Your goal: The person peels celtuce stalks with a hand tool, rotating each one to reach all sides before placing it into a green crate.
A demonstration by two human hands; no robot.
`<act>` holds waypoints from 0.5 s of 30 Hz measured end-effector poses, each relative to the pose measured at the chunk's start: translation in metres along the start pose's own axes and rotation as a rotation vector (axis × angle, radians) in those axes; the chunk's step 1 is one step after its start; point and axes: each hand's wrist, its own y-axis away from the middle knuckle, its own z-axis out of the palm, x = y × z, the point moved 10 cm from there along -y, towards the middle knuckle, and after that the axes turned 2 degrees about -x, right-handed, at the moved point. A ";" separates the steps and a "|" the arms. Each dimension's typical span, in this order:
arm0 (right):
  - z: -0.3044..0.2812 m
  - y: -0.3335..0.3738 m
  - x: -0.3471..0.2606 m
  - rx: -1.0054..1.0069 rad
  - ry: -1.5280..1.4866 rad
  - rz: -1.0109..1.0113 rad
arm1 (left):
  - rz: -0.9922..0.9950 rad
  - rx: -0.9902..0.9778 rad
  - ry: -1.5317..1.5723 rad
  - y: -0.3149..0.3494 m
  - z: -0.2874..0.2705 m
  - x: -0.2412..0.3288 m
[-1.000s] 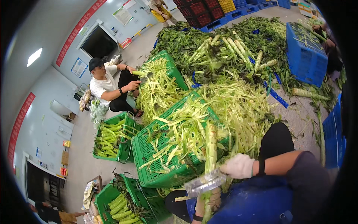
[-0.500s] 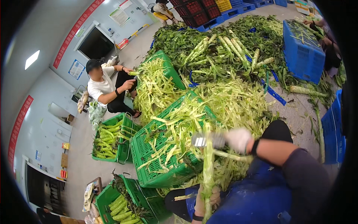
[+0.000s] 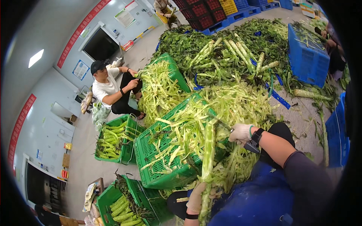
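On our right hand (image 3: pixel 240 133) we wear a white cloth glove (image 3: pixel 241 131), with a chunky black watch (image 3: pixel 258 135) just behind it. Our right sleeve (image 3: pixel 307 177) is dark purplish grey and stops well above the watch. We have a thin black wristband (image 3: pixel 191 216) on the left, a blue apron (image 3: pixel 256 201) and black trousers (image 3: pixel 283 132).

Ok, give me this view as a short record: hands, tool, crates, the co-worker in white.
Left hand: gripping the lower part of a long green stalk
Right hand: gloved, gripping a knife
Blade: near the stalk's upper end; contact unclear
Near crate: green, peelings strewn over it
Left-side crates: two, green, holding green stalks
Co-worker in white: at left, knees bent, beside more peelings
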 end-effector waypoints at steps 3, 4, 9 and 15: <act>0.003 0.020 0.006 0.045 -0.344 0.077 | -0.189 -0.101 0.373 0.003 0.001 -0.020; -0.009 0.027 0.005 0.212 -0.174 0.010 | -0.183 -0.114 0.402 0.002 0.004 -0.021; 0.060 0.078 -0.057 0.202 0.546 -0.319 | -0.244 -0.340 0.678 -0.001 0.017 -0.034; -0.019 0.005 -0.019 0.506 0.736 -0.249 | -0.344 -0.599 0.807 0.005 0.034 -0.060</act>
